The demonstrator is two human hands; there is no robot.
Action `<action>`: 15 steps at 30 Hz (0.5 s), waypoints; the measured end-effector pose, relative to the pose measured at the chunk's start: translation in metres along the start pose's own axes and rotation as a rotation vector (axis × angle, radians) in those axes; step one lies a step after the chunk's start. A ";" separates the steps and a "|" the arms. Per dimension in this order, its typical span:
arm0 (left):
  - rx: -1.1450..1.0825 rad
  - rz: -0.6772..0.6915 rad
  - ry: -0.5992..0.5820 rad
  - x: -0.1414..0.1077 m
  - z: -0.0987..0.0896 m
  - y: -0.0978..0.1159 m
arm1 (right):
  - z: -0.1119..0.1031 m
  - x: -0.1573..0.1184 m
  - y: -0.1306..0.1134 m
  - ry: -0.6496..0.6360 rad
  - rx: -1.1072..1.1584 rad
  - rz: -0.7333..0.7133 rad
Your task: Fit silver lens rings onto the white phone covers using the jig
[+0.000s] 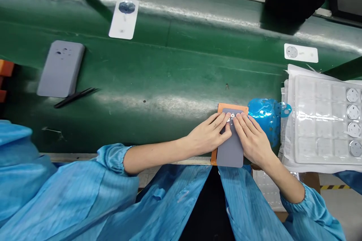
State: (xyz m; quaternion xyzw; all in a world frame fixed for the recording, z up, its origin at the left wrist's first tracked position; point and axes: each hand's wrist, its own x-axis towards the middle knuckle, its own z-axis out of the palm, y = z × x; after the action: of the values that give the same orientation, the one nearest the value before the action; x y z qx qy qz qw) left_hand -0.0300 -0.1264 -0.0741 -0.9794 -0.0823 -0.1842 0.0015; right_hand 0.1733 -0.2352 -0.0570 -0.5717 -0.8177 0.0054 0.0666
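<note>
Both of my hands rest on a grey phone-shaped plate [230, 152], which lies over an orange board [214, 157] at the bench's front edge. My left hand [209, 132] comes from the left, fingers stretched, with its fingertips and thumb by a small metallic round part [232, 115] near the plate's far end. From the other side my right hand [253, 135] lies with its fingers extended flat on the plate, tips beside the same part. The fingers partly cover this part, so its full outline is hidden.
Right of my hands lie a shiny blue film sheet [261, 116] and a clear compartment tray [311, 156] with several round metallic parts. At left are a grey phone-shaped block [58, 75] and black tweezers [75, 98]. White cards [121, 26] and a black box [296, 0] sit farther back.
</note>
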 end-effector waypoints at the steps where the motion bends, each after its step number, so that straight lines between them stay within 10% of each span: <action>1: 0.004 0.003 -0.008 0.000 0.000 0.000 | -0.001 0.000 -0.001 -0.001 0.003 0.002; 15: 0.043 -0.081 -0.018 -0.012 -0.014 0.017 | -0.004 -0.024 -0.017 -0.069 0.059 0.066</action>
State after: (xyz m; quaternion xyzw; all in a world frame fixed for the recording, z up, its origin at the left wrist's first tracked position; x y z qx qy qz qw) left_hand -0.0430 -0.1460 -0.0651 -0.9767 -0.1259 -0.1734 0.0144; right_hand 0.1661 -0.2632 -0.0538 -0.5958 -0.7996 0.0512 0.0549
